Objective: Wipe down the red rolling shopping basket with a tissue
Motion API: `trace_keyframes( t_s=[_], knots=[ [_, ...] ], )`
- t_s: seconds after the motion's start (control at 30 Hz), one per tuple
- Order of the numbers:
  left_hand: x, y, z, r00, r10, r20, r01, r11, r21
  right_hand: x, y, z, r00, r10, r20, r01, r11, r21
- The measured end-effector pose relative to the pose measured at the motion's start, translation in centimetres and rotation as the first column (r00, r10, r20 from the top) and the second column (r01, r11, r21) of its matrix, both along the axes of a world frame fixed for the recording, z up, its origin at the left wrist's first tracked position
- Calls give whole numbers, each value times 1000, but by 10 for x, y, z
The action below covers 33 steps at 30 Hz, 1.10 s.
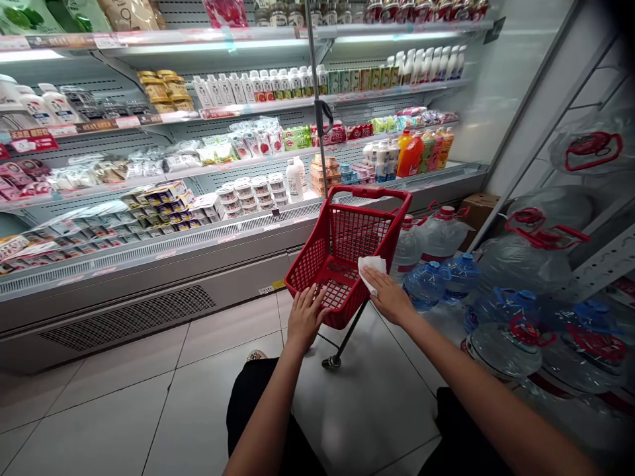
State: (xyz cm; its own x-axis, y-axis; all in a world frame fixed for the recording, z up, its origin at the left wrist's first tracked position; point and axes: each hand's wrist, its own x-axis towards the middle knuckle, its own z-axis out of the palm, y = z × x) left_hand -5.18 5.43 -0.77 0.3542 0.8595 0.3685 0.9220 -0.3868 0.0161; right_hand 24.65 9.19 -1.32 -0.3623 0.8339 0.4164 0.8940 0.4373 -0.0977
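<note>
A red plastic shopping cart [342, 311] with a lattice basket stands in front of me on thin metal legs, a caster [331, 362] showing below. My left hand [305, 318] rests on the near left rim of its basket, fingers stretched out and spread, thumb apart. Against the upper right side of the basket, my right hand [387, 295] presses a folded white wipe [372, 268] under its fingers. The cart's handle [367, 192] is at the far side, toward the fridge. Nothing lies in the visible part of the basket.
An open-fronted fridge [238, 261] with shelves of yogurt cups, bottles and cartons runs behind the cart. A glass door edge with a black handle [325, 118] stands upright there. Large water bottles [506, 350] crowd the right side. Pale tiles [114, 423] cover the floor.
</note>
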Motion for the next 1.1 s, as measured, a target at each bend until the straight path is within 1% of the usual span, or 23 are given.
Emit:
trace_keyframes(
  t_s=[0.07, 0.2, 0.27, 0.3, 0.33, 0.4, 0.43, 0.53, 0.6, 0.63, 0.7, 0.83, 0.9, 0.93, 1.0, 1.07, 1.1],
  knots=[
    [19, -1, -6, 999, 41, 33, -42, 999, 28, -15, -16, -4, 1000, 19, -14, -19, 1000, 6],
    [57, -12, -11, 993, 88, 78, -93, 994, 58, -39, -61, -12, 991, 131, 13, -131, 991, 31],
    [70, -21, -11, 995, 54, 82, -59, 996, 63, -42, -81, -15, 989, 146, 23, -146, 988, 42],
    [74, -24, -9, 997, 8, 81, -13, 998, 63, -39, -88, -15, 990, 136, 27, -137, 989, 46],
    [75, -27, -7, 996, -51, 76, 47, 997, 62, -33, -94, -15, 993, 118, 30, -119, 992, 48],
    [69, -28, -2, 985, -160, 58, 156, 986, 57, -15, -101, -15, 997, 72, 36, -73, 996, 46],
    [62, -26, 1, 982, -183, 49, 179, 982, 63, -4, -103, -16, 998, 44, 36, -46, 998, 43],
    [44, -18, 8, 985, -171, 18, 168, 981, 96, 25, -107, -19, 998, -64, -1, 64, 997, 44],
    [41, -15, 10, 981, -196, 4, 195, 976, 99, 34, -108, -22, 991, -129, -38, 131, 990, 55],
    [44, -16, 9, 976, -216, 4, 215, 972, 93, 33, -108, -23, 988, -147, -53, 150, 987, 61],
    [59, -23, 5, 971, -236, 27, 233, 969, 82, 21, -108, -26, 988, -138, -73, 143, 987, 71],
    [94, -43, -8, 966, -251, 70, 247, 967, 59, -26, -108, -29, 993, -48, -109, 58, 995, 85],
    [100, -46, -12, 960, -272, 73, 268, 962, 54, -45, -109, -29, 988, -34, -148, 48, 994, 96],
    [100, -44, -12, 956, -285, 70, 282, 958, 58, -49, -111, -29, 987, -26, -161, 43, 994, 99],
    [94, -33, -7, 947, -319, 46, 315, 947, 69, -45, -115, -26, 988, -2, -153, 16, 996, 91],
    [83, -13, 3, 940, -342, 1, 341, 937, 74, -28, -121, -23, 994, 15, -112, -6, 997, 72],
    [79, -1, 8, 940, -340, -28, 341, 937, 73, -17, -124, -22, 996, 4, -92, 2, 998, 63]
  ],
)
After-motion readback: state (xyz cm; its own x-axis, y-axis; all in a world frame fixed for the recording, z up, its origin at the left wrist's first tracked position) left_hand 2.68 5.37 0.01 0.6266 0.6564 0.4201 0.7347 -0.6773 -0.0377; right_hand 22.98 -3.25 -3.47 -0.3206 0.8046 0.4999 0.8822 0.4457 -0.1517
